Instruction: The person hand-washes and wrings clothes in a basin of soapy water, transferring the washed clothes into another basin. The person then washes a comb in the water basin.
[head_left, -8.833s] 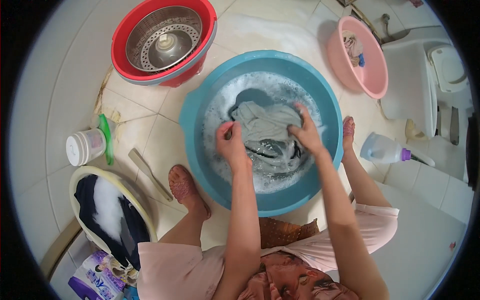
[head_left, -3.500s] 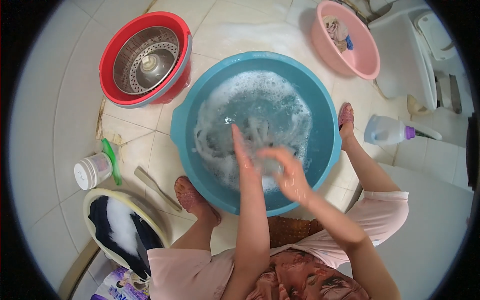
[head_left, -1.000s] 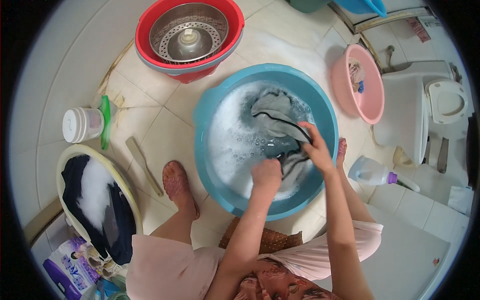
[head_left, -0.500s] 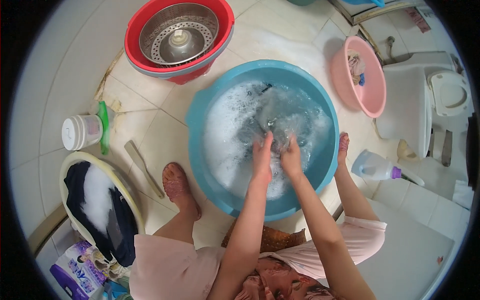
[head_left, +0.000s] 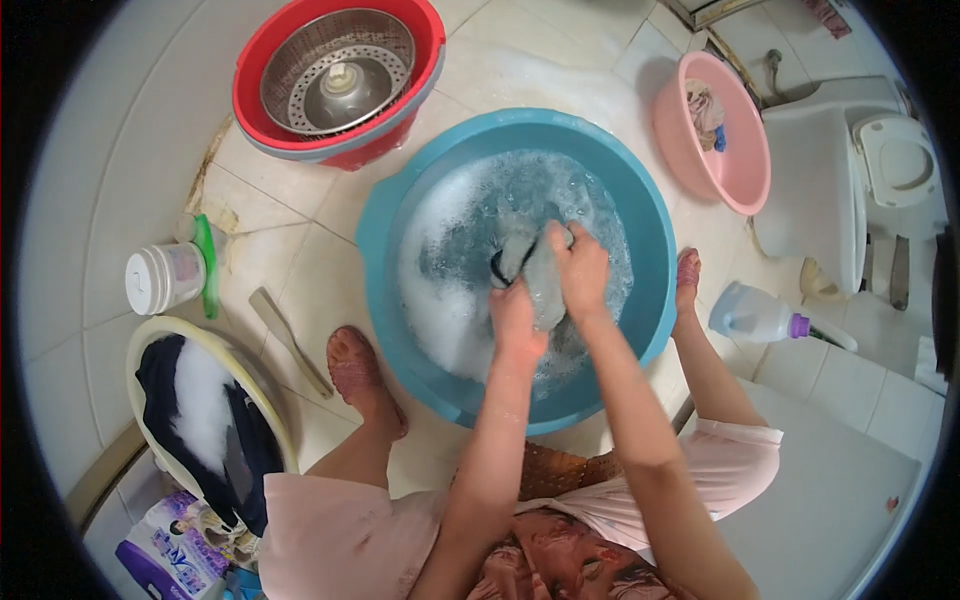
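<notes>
Grey cloth (head_left: 543, 288) | in sudsy blue basin (head_left: 650, 250) | cream basin (head_left: 270, 395): dark clothes (head_left: 252, 445)

Lt pink pants (head_left: 350, 535) w/ rust patt. top (head_left: 572, 552), reddish sandals (head_left: 355, 380)

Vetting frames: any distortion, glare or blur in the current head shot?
Head view: joints on the white tiled wall bow, picture corners black; head view: small highlights on the round silver metal basket; head view: black-trimmed wet grey cloth looks slightly soft.
</notes>
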